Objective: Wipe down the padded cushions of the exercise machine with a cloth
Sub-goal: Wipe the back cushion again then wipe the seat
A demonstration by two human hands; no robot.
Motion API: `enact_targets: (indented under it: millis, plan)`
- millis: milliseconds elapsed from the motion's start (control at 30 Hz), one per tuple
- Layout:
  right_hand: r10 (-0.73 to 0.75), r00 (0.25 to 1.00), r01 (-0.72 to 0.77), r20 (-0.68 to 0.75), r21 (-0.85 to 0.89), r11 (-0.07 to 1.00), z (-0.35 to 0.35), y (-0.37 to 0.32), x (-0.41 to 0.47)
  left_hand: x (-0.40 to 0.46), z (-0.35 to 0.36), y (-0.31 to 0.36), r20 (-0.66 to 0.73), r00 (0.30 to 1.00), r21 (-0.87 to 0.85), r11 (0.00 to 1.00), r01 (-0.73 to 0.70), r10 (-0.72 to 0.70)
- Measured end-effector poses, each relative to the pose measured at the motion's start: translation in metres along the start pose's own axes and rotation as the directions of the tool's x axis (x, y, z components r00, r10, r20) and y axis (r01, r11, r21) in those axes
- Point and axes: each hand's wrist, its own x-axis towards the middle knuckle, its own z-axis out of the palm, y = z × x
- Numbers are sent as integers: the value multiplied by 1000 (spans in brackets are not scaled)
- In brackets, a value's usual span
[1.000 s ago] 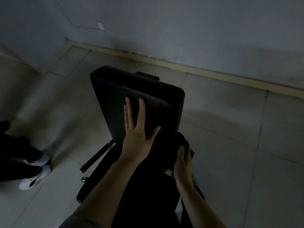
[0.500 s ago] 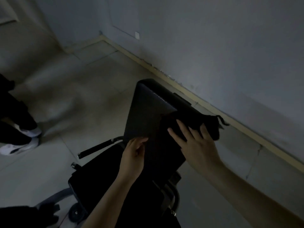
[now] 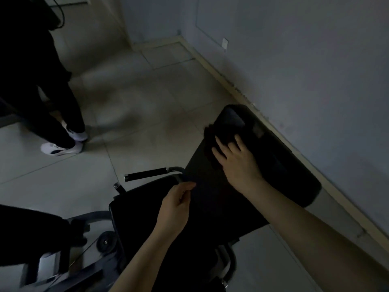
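Note:
The black padded back cushion (image 3: 273,165) of the exercise machine slants up toward the wall. My right hand (image 3: 237,163) lies flat near its upper end, pressing a dark cloth (image 3: 210,142) against the padding; the cloth bunches out past my fingertips. My left hand (image 3: 176,205) grips the cushion's left edge lower down, thumb on top. The black seat cushion (image 3: 136,211) sits below and left of the back cushion.
A black foam-grip handle (image 3: 147,174) sticks out left of the cushion. The machine's grey frame and small wheel (image 3: 106,241) are at the lower left. Another person's legs in white shoes (image 3: 63,147) stand at the left. The wall and skirting (image 3: 273,131) run close behind.
My right hand has slid the cloth across the cushion's upper end toward its left edge. My view has swung left, and my left hand keeps its hold on the cushion's edge.

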Motion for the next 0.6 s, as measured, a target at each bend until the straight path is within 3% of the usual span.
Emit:
enact_targets:
  millis: [133, 300, 433, 600]
  plan:
    - [-27, 1000, 25, 11, 188, 982, 35, -37, -78, 11, 12, -5, 89, 995, -18, 999, 37, -35]
    - [119, 987, -149, 105, 355, 923, 61, -48, -148, 23, 21, -9, 181, 981, -57, 995, 81, -69]
    - [182, 952, -249, 246, 275, 929, 56, -57, -119, 32, 21, -13, 205, 973, -57, 992, 116, -102]
    - [184, 973, -222, 140, 348, 911, 30, -44, -30, 52, 13, -17, 195, 970, -25, 987, 156, -148]
